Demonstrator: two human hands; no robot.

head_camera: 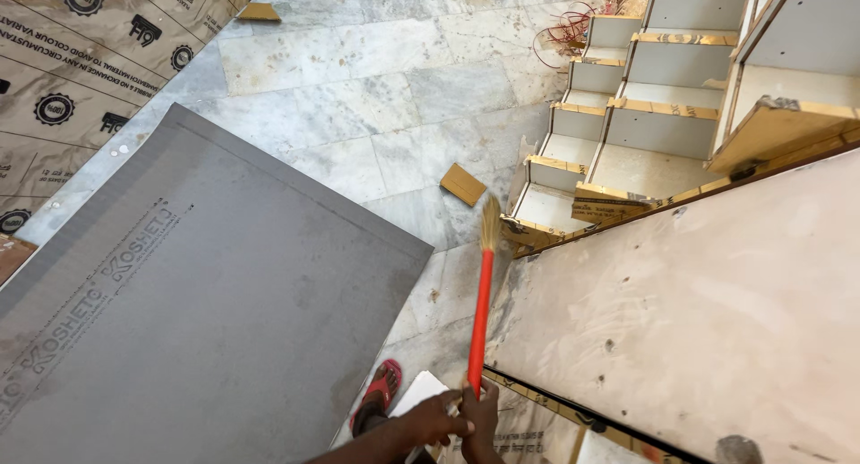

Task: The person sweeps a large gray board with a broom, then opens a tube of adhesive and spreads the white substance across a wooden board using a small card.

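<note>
A broom with a red handle (481, 312) and straw bristles (489, 224) points away from me across the marble floor (376, 115). Both hands grip the handle's near end at the bottom edge of the head view. My left hand (436, 421) wraps it from the left and my right hand (482, 416) holds it just beside. The bristle tip lies close to a small flat wood offcut (463, 184). My foot in a red sandal (377, 395) stands just left of the hands.
A large grey sheet (197, 312) lies on the floor at left, a brown printed sheet (81, 61) beyond it. A white dusty panel (708, 312) slants at right, next to a stepped white shelf unit (627, 115). Red wires (563, 32) and another offcut (258, 12) lie farther back.
</note>
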